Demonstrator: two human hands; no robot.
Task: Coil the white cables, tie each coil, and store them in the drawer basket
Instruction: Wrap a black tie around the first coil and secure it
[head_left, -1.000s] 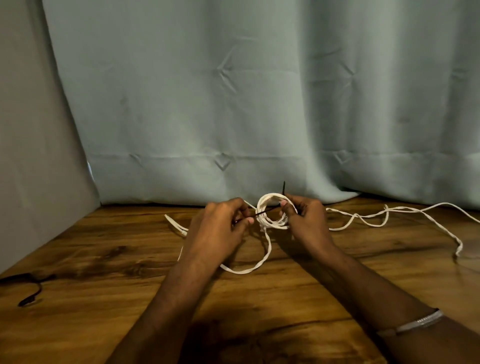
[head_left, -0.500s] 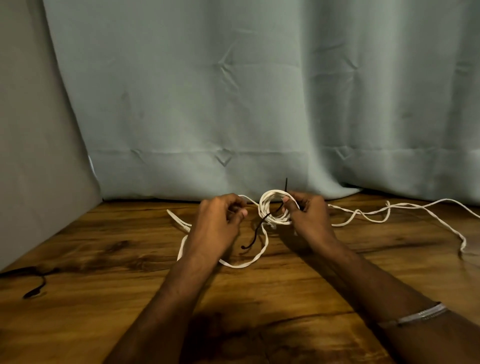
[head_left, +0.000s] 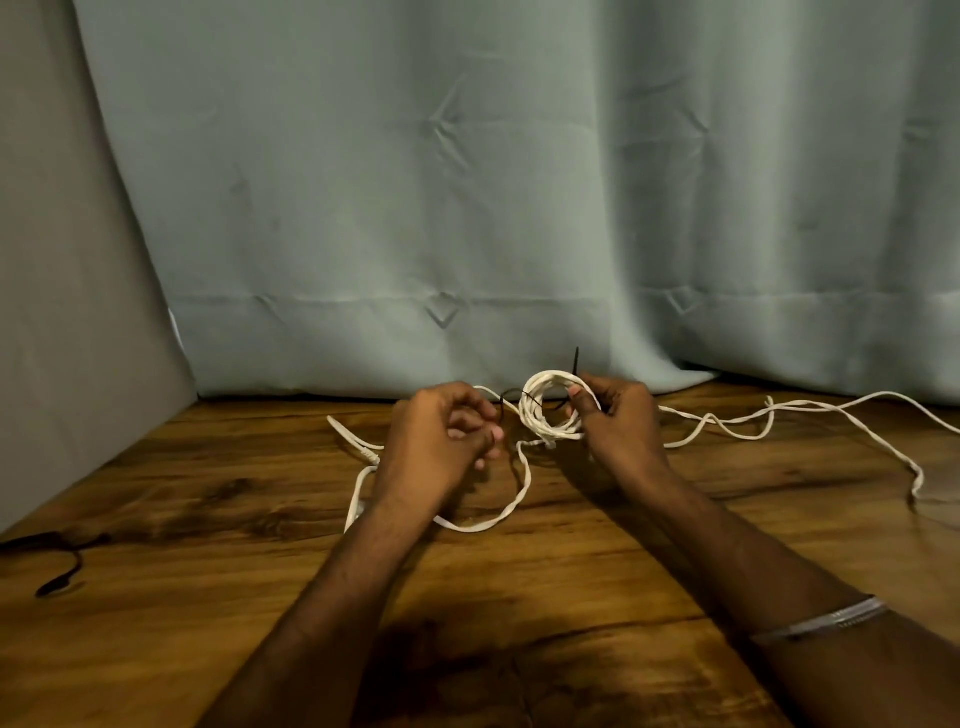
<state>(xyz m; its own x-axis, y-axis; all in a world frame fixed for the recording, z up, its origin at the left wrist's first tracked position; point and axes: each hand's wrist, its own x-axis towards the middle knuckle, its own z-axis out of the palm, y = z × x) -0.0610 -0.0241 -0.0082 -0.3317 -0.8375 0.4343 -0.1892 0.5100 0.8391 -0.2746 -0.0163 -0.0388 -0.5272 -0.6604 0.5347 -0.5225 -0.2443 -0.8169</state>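
Observation:
My right hand (head_left: 618, 421) grips a small coil of white cable (head_left: 545, 415) just above the wooden table (head_left: 519, 597), near the curtain. A thin black tie (head_left: 575, 359) passes through the coil; one end sticks up behind my right fingers, the other arcs left. My left hand (head_left: 441, 441) is curled beside the coil and pinches that left end with its fingertips. A loose tail of the white cable (head_left: 467, 526) loops on the table under my left wrist.
Another stretch of white cable (head_left: 779, 410) snakes across the table to the right edge. A black cord (head_left: 62, 571) lies at the far left. A grey-green curtain (head_left: 467, 208) hangs behind, and a grey panel (head_left: 62, 312) closes the left side.
The tie's left end, which hung loose below the coil half a second ago, now arcs up to my left fingertips. The right hand keeps the coil in about the same place.

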